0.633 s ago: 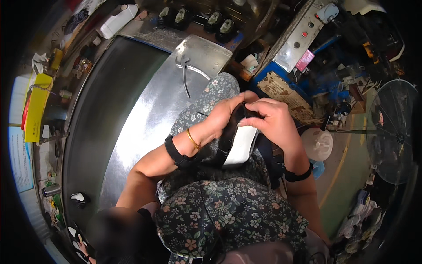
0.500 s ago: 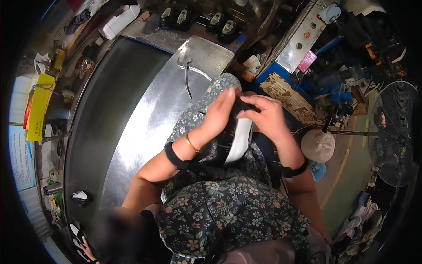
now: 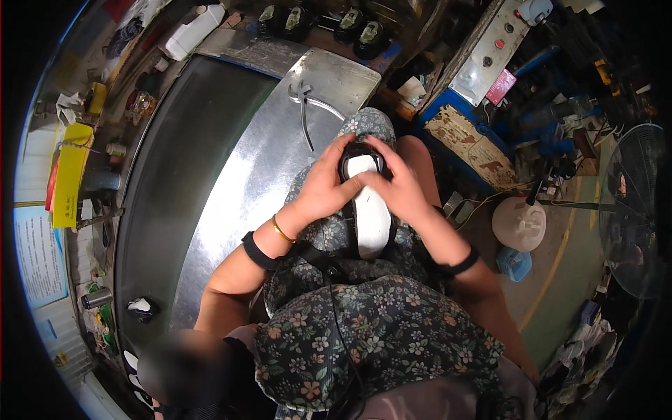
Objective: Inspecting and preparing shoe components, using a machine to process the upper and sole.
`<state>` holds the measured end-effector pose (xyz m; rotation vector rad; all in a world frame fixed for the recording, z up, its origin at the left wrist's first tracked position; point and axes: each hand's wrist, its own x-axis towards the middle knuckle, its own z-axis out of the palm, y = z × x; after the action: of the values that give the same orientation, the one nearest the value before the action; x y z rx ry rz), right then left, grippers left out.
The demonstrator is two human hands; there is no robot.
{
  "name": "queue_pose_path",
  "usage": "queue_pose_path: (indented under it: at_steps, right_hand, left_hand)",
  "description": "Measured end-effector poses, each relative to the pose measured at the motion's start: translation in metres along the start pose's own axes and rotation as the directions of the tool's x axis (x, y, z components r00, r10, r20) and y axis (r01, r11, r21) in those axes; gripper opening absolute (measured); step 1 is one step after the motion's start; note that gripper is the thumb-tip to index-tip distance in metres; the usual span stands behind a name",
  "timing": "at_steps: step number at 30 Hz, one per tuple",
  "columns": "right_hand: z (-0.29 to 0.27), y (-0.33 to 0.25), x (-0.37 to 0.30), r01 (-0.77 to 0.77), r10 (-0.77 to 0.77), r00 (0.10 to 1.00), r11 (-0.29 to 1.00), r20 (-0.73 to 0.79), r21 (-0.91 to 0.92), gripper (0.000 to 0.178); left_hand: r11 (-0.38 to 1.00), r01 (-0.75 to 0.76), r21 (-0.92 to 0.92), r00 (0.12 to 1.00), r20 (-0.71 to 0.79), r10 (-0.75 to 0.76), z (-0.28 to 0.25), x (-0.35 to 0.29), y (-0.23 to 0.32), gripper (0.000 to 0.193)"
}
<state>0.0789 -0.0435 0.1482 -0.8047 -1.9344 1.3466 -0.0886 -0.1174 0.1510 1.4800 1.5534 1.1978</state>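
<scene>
A black shoe upper with a white sole-side face (image 3: pixel 372 218) lies on my lap, that face turned up and its long side pointing away from me. My left hand (image 3: pixel 326 180) is wrapped around its far end from the left. From the right, my right hand (image 3: pixel 396 183) grips the same end, and both thumbs press down on the white face near its middle. Most of the black edge is hidden under my fingers. Beyond my hands, metal pincers (image 3: pixel 305 115) rest on the shiny metal tabletop (image 3: pixel 227 185).
A dark conveyor belt (image 3: pixel 168 161) curves along the left, with another black-and-white shoe piece (image 3: pixel 142 308) on it. Several black shoes (image 3: pixel 297 22) stand at the back. A control panel (image 3: pixel 490 52), a whitish tub (image 3: pixel 519 224) and a fan (image 3: pixel 637 210) are at right.
The shoe upper has turned from its side so its white face points up. My right hand has moved from pinching the edge to gripping the far end, thumb on the white face.
</scene>
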Motion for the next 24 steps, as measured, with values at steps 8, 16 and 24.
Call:
queue_pose_path:
  at_steps: [8,16,24]
  right_hand:
    - [-0.023,0.006,-0.028,-0.374,0.354,0.927,0.858,0.124,0.351,0.021]
    - [0.010,0.047,-0.034,-0.716,0.652,0.689,0.679,0.318,0.160,0.069]
    - [0.016,0.003,-0.007,0.173,0.032,0.970,0.600,0.240,-0.781,0.030]
  left_hand:
    - [0.849,0.236,-0.473,0.972,0.104,-0.213,-0.007,0.018,0.002,0.054]
    - [0.767,0.386,-0.513,0.915,0.108,-0.388,0.006,-0.017,-0.015,0.048]
    - [0.835,0.342,-0.430,0.940,0.142,-0.311,0.003,0.001,-0.031,0.053]
